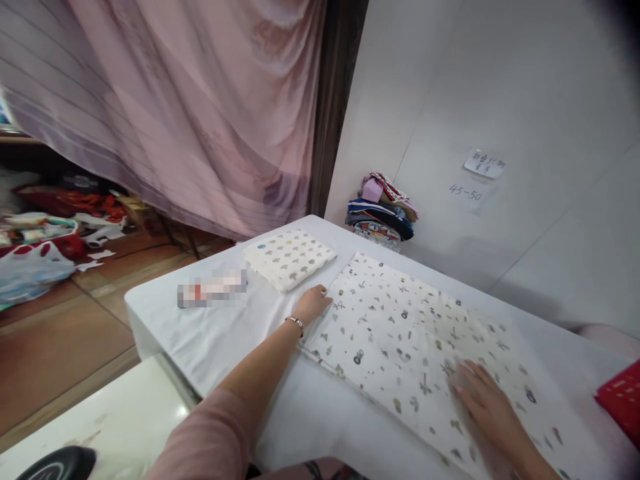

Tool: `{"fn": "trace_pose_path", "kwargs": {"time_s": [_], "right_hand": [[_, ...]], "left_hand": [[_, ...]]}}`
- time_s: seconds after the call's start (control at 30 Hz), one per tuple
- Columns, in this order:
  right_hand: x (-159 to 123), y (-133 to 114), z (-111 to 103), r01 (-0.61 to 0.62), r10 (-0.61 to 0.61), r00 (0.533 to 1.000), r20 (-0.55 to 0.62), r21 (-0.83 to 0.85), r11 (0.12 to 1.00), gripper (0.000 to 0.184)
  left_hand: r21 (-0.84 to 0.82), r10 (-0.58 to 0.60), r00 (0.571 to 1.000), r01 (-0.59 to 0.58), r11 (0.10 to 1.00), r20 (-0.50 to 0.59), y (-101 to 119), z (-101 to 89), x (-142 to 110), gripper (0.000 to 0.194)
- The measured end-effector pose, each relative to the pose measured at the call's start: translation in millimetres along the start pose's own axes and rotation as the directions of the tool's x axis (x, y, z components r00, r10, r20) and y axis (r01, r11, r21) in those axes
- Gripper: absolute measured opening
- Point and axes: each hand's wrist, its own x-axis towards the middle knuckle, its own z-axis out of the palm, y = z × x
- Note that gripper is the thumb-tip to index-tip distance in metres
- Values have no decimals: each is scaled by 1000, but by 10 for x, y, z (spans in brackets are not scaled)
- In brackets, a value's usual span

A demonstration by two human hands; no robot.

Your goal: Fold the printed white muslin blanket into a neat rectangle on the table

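The left arm reaches forward and slightly right across the tabletop (225,337), fairly straight, with a pink sleeve (210,423) ending near the elbow and a bracelet (295,324) round the wrist. The left hand (311,304) lies low, palm down, at the left edge of a printed cloth (400,353). Its fingers are close together and gently bent, their tips pointing right onto that edge; whether they pinch the fabric or only press on it, I cannot tell.

The right forearm comes in from the bottom right corner, angled forward and to the left. The right hand (483,400), somewhat blurred, rests palm down on the near right part of the printed cloth, its fingers stretched out and slightly spread, gripping nothing. The hands are well apart, the left one farther forward.

The printed cloth lies flat on the right half of the tabletop, small plant-like figures scattered over its white ground. Just beyond the left hand sits a smaller folded cloth (293,258), and to its left is a pixelated object (213,289). A stack of fabrics (383,210) stands by the wall (430,100).
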Motion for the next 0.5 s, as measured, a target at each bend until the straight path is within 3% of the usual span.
{"fn": "trace_pose_path", "kwargs": {"time_s": [0.13,0.27,0.4,0.5], "right_hand": [[233,-1103,3,86,-138,979,147,316,945,52],[422,-1959,105,56,-219,953,207,592,804,36],[665,-2516,278,-111,-232,934,273,836,537,23],[854,-2778,357,-266,-189,914,360,880,394,18]], "left_hand": [[28,-6,1000,7,1000,-17,-4,21,-101,34],[41,2,999,0,999,-53,4,20,-161,27],[54,20,995,-16,998,-93,-20,60,-155,22],[55,62,992,-56,997,-111,-55,100,-132,21]]}}
